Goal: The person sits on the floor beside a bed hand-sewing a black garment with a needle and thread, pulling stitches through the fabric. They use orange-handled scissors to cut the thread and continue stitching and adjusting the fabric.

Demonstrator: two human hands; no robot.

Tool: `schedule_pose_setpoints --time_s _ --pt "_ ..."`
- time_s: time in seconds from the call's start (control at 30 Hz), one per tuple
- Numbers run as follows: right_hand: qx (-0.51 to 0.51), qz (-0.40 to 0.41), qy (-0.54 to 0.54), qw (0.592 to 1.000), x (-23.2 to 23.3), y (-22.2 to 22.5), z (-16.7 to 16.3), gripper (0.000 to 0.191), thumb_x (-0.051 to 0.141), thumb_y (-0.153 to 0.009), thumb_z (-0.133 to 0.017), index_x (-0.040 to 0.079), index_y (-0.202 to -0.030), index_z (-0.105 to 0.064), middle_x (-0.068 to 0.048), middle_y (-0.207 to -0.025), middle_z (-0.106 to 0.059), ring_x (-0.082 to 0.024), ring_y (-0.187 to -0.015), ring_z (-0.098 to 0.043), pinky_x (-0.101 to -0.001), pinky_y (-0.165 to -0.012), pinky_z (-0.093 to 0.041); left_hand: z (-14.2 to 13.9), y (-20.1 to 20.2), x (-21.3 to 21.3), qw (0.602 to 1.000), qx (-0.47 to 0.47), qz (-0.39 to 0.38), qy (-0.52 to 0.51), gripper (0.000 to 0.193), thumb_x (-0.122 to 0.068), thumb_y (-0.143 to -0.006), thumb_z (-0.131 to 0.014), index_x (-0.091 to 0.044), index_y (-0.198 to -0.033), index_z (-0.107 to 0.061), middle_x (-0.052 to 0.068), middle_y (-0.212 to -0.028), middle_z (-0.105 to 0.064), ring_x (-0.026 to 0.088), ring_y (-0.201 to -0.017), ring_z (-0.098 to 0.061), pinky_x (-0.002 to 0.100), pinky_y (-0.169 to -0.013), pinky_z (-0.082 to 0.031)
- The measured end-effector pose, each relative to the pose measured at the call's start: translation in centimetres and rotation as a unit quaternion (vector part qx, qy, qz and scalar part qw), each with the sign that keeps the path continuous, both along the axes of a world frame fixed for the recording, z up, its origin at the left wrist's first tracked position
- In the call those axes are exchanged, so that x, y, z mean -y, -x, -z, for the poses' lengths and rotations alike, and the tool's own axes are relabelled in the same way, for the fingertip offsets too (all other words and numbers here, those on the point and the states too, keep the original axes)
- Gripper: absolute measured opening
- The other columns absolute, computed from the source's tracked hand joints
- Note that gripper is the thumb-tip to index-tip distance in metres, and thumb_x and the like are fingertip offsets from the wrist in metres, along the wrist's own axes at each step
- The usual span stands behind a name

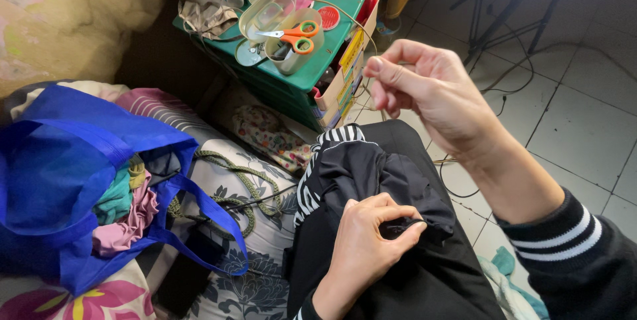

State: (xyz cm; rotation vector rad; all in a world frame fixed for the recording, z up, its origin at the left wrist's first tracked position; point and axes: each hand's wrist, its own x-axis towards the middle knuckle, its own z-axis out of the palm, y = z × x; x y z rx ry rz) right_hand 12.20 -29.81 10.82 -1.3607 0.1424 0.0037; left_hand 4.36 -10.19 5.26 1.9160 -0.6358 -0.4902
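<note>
Nearest the viewer, the left hand (pixel 368 244) rests on a bundle of black cloth (pixel 398 181) in the person's lap, its fingers (pixel 405 217) pinched shut on a small fold of the fabric. A striped black-and-white edge of the same garment (pixel 332 141) shows on the far left side of the bundle. Up and to the right, well apart from the lap, the right hand (pixel 431 94) is raised, its thumb and forefinger pressed together at the tip as if gripping something very fine; no needle or thread can be made out between them. So the pinched fold lies below and nearer than the raised hand, on a slanting line from low near to high far. To the left, a blue bag (pixel 73 161) holding coloured scraps of cloth sits on floral bedding (pixel 252 280). Farther away stands a green drawer unit (pixel 332 41), its top carrying clear tubs and orange-handled scissors (pixel 295 35). White floor tiles (pixel 584 114) lie to the far right.
</note>
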Motion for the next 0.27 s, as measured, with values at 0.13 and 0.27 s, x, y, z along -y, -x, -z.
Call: schedule_pose_setpoints --time_s 0.13,0.27 --pt "-0.037 0.017 0.184 0.982 1.8 0.3 2.1 0.022 0.022 -0.099 -0.068 0.000 -0.102 -0.069 -0.007 -0.085 -0.077 -0.010 -0.073 -0.071 -0.0242 -0.068 -0.058 0.2 0.4 -0.2 0.999 -0.008 -0.025 0.030 0.015 -0.025 -0.080 -0.084 -0.013 -0.088 -0.080 -0.001 -0.081 -0.071 0.015 -0.073 -0.066 0.030 -0.073 -0.040" --pt "-0.179 0.015 0.476 0.861 3.4 3.7 3.5 0.049 0.022 -0.083 -0.073 0.011 -0.130 -0.065 -0.010 -0.085 -0.081 -0.019 -0.079 -0.080 -0.0346 -0.079 -0.060 0.9 0.5 -0.4 0.998 -0.024 -0.050 0.038 0.014 -0.025 -0.080 -0.084 -0.015 -0.089 -0.082 -0.001 -0.088 -0.077 0.015 -0.080 -0.070 0.029 -0.076 -0.043"
